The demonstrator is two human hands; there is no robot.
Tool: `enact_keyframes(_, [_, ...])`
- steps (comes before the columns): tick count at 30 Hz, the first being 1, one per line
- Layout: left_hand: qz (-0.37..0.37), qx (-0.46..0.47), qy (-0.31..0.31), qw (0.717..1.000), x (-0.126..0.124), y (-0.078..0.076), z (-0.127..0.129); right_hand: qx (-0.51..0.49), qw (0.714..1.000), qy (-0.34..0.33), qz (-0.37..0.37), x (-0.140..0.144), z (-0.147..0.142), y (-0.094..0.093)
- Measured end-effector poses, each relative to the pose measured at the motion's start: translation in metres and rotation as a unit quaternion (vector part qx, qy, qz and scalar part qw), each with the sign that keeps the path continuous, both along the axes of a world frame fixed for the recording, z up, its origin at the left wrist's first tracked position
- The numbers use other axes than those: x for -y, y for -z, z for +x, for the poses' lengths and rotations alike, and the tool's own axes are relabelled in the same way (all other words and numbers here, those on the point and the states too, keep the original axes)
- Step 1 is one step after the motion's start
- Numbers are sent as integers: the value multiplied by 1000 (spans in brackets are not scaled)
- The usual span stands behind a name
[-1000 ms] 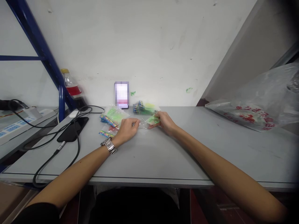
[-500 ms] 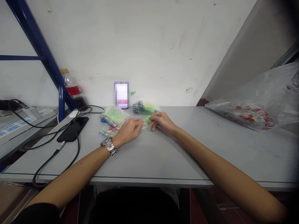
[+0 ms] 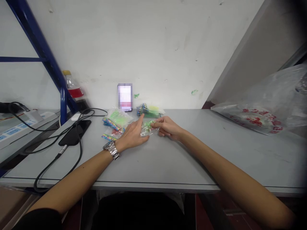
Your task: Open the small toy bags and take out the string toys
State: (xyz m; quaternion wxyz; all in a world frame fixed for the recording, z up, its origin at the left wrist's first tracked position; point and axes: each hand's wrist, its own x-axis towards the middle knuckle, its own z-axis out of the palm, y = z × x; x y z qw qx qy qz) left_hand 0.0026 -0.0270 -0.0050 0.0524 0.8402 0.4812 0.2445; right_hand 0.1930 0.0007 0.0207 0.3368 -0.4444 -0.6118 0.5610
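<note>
A small clear plastic bag (image 3: 146,128) with green pieces inside lies between my hands, just above the grey desk (image 3: 153,159). My right hand (image 3: 168,127) pinches the bag's right side between thumb and fingers. On the other side, my left hand (image 3: 133,133) is open, thumb and fingers spread beside the bag's left edge; whether it touches the bag I cannot tell. Left of that hand lie clear packets with green contents (image 3: 117,117) and patterned blue-and-yellow strips (image 3: 110,124), partly hidden by the hand. Behind the bag rests a pile of similar packets (image 3: 150,111).
A phone (image 3: 125,97) with a lit screen leans on the wall. At left are a dark phone (image 3: 75,132) with a cable, a cola bottle (image 3: 74,90) and a power strip (image 3: 25,124). A large plastic bag (image 3: 259,111) with red print occupies the right.
My left hand has let go of the bag's left side and its fingers have spread apart. More of the bag shows now. My right hand keeps its pinch, almost in the same place.
</note>
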Motion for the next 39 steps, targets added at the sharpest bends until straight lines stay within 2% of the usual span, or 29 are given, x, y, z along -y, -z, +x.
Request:
enact_keyframes(5, [52, 4, 12, 999, 1, 0, 0, 32, 999, -26, 21, 0, 2, 1])
enact_keyframes(14, [182, -29, 62, 981, 1, 4, 2, 27, 996, -76, 30, 12, -8, -5])
enact_keyframes(16, [190, -29, 60, 980, 0, 4, 1, 28, 997, -71, 31, 12, -8, -6])
enact_keyframes(21, [223, -13, 40, 974, -3, 6, 0, 5, 999, -3, 46, 8, -4, -5])
enact_keyframes(24, [252, -7, 41, 967, -5, 8, 0, 1, 999, -3, 50, 6, -4, -4])
enact_keyframes(34, [252, -11, 43, 967, -3, 7, 1, -19, 995, -57, 73, 7, -9, 6])
enact_keyframes(36, [248, -9, 41, 968, -2, 6, 1, -24, 995, -44, 89, 6, -9, 5])
enact_keyframes(39, [227, 9, 27, 974, -2, 4, 2, -36, 991, 11, 125, 4, -9, 3])
